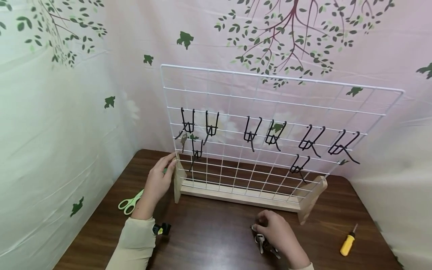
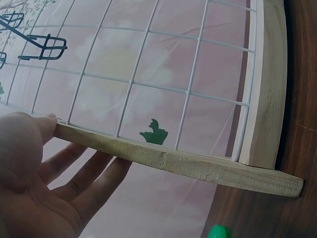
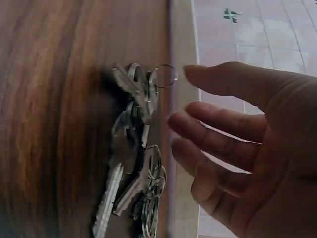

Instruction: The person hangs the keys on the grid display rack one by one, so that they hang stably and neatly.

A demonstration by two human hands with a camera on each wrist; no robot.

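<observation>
The keys [image 3: 131,163], a light, rigid, loose cluster on the table [image 1: 209,240], are best pinched at the ring beneath the open, empty right hand [image 1: 278,234]; farther off, the left hand [image 1: 158,183], fingers straight, rests against the rack's wooden foot [image 2: 178,161].

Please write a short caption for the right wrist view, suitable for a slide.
Right hand, fingers relaxed, hovers beside a bunch of keys lying on the dark wooden table.

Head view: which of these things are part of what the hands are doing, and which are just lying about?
In hand:
left hand against the wire rack at its wooden foot
right hand over the keys
black hooks

Lying about:
green scissors
yellow screwdriver
small black and yellow thing
</observation>
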